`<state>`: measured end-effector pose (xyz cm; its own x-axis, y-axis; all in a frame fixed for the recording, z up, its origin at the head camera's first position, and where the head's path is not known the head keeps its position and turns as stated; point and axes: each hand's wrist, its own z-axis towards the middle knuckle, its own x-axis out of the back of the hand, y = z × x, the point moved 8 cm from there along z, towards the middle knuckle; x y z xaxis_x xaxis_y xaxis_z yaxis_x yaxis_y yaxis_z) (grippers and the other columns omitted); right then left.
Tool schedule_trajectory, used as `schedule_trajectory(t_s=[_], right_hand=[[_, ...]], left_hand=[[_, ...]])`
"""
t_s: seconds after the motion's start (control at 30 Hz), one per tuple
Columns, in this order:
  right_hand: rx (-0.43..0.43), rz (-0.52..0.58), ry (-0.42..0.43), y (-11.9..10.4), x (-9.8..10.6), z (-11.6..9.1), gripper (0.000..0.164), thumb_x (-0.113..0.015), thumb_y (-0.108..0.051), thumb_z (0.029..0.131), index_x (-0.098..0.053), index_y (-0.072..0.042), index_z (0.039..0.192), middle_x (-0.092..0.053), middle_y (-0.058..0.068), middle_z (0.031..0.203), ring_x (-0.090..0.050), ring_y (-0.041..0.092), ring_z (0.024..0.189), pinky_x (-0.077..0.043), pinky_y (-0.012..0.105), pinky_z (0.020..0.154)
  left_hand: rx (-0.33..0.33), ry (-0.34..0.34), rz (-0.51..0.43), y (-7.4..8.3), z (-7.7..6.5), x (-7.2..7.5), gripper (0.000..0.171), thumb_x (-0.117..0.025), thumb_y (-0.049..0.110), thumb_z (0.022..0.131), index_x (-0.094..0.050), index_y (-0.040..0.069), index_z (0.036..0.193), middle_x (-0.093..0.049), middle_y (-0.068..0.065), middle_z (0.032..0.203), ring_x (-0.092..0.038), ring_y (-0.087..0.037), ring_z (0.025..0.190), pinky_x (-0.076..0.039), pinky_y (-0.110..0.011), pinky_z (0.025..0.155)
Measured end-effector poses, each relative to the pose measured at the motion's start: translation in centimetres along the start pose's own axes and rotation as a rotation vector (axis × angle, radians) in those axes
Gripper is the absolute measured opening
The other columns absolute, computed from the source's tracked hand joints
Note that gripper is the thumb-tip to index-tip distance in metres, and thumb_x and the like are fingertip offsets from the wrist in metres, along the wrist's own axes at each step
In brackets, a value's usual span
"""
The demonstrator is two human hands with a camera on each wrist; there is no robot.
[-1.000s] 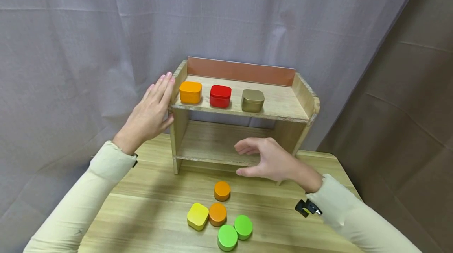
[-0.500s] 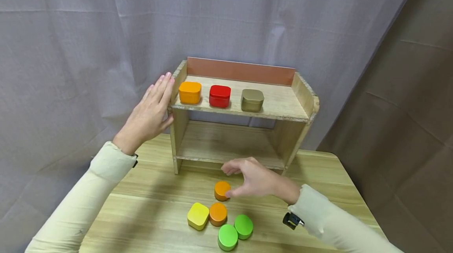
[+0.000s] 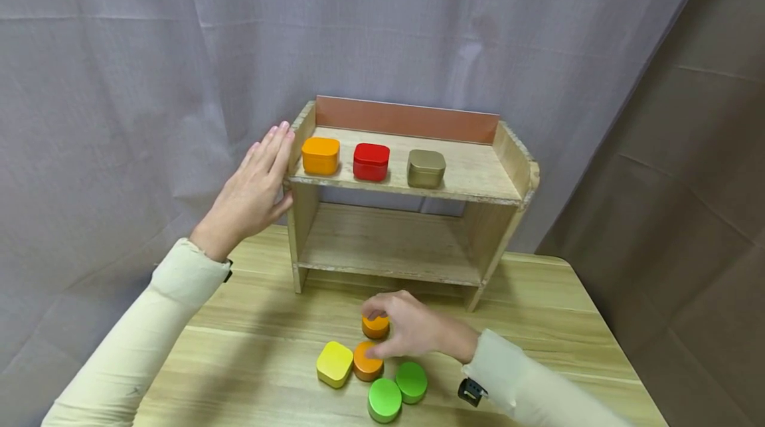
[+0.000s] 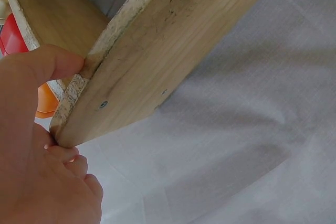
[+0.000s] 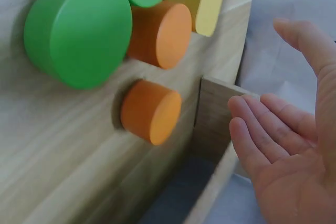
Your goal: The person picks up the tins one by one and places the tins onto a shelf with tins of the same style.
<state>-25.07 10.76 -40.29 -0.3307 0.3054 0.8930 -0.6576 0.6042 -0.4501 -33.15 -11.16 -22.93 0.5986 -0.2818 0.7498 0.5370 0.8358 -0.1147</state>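
Far orange block (image 3: 376, 329): a short, smooth cylinder in plain orange, with a flat top and softly rounded rim; it stood on the worktop (image 3: 526, 307), in front of the wooden shelf (image 3: 388, 241), partly hidden by the right hand (image 3: 412, 327).
Near orange block (image 3: 366, 369): of like shape and colour, nearer the person, its side just beside or touching the yellow block (image 3: 335, 364).
Block axes: both cylinders stood upright, flat faces up, their round axes vertical; the round outlines gave no heading.
Shelf look: pale wood grain, two boards between side panels, rough chipped front edges and a reddish-brown strip (image 3: 406, 120) along the back.
Shelf axis: the long side ran left to right, slightly slanted, with the open front towards the person.
Right hand: fingers bent but spread apart from the thumb, holding nothing, over the two orange blocks; it seemed clear of both, though the head view hid the fingertips.
Left hand (image 3: 251, 178): fingers straight along the outside of the shelf's left panel, thumb against its front edge.
Nearby: two green cylinders (image 3: 384, 400) touched each other closer to the person.
Top board: orange box (image 3: 321, 156), red box (image 3: 371, 161), olive-gold box (image 3: 426, 169), left to right, spaced apart.
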Motion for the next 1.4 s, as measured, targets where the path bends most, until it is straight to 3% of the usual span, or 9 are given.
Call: schedule_trajectory(t_s=[0.53, 0.8, 1.13, 1.4], right_hand=[[0.014, 0.016, -0.032, 0.8, -4.5, 1.1, 0.063, -0.074, -0.046, 0.078, -0.058, -0.013, 0.129, -0.065, 0.004, 0.123, -0.064, 0.014, 0.109, -0.055, 0.026, 0.091], [0.058, -0.009, 0.016, 0.9, -5.8, 1.8, 0.063, -0.078, -0.043, 0.076, -0.060, -0.009, 0.126, -0.068, 0.003, 0.118, -0.063, 0.007, 0.104, -0.054, 0.019, 0.089], [0.088, -0.022, 0.024, 0.7, -7.3, 2.2, 0.059, -0.078, -0.045, 0.075, -0.061, -0.013, 0.122, -0.066, -0.007, 0.110, -0.060, -0.001, 0.097, -0.051, 0.009, 0.081], [0.067, -0.034, -0.004, 0.8, -8.6, 2.4, 0.064, -0.075, -0.054, 0.075, -0.060, -0.016, 0.124, -0.065, -0.010, 0.116, -0.057, -0.003, 0.101, -0.051, 0.012, 0.085]], left_hand=[[0.006, -0.002, 0.001, -0.1, 0.0, -0.1, 0.098, -0.067, 0.020, 0.080, -0.006, 0.005, 0.156, -0.004, -0.012, 0.165, -0.013, -0.031, 0.152, -0.024, -0.053, 0.121], [0.009, -0.009, -0.004, -0.1, -0.1, -0.1, 0.098, -0.067, 0.020, 0.081, -0.006, 0.005, 0.156, -0.004, -0.012, 0.165, -0.013, -0.031, 0.152, -0.024, -0.053, 0.121], [0.004, -0.005, 0.000, 0.0, 0.1, -0.1, 0.098, -0.067, 0.020, 0.080, -0.006, 0.005, 0.156, -0.004, -0.012, 0.165, -0.013, -0.031, 0.152, -0.025, -0.054, 0.119], [0.007, -0.012, -0.004, -0.1, 0.0, -0.2, 0.099, -0.067, 0.020, 0.081, -0.005, 0.005, 0.156, -0.003, -0.012, 0.165, -0.013, -0.031, 0.152, -0.022, -0.053, 0.121]])
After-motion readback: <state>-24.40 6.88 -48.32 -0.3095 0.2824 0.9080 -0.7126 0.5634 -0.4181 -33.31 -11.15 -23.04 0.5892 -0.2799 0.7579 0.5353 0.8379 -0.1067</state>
